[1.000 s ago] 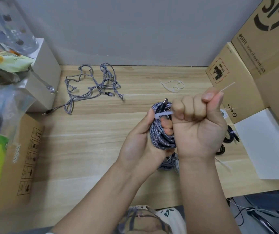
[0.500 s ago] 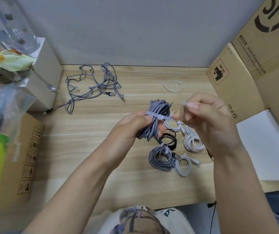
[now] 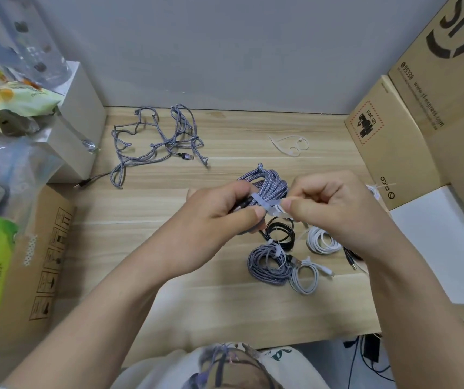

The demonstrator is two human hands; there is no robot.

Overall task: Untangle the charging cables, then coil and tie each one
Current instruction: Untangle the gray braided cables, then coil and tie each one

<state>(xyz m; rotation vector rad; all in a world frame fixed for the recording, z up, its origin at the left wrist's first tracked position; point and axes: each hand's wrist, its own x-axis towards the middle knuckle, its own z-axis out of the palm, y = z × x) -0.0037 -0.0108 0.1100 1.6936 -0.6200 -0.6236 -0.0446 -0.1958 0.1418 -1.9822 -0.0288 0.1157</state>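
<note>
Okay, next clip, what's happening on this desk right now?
A person is tying up a coiled grey braided cable. The left hand grips the bundle while the right hand pinches the tail of a white zip tie wrapped around it. Several tied coils already lie on the wooden desk below the hands. One tangled grey cable still waits at the back.

Both forearms bare, no sleeves in view. Left hand (image 3: 219, 217) and right hand (image 3: 329, 209) bare, short nails. White shirt (image 3: 281, 363) with blurred coloured print, below forearms.
</note>
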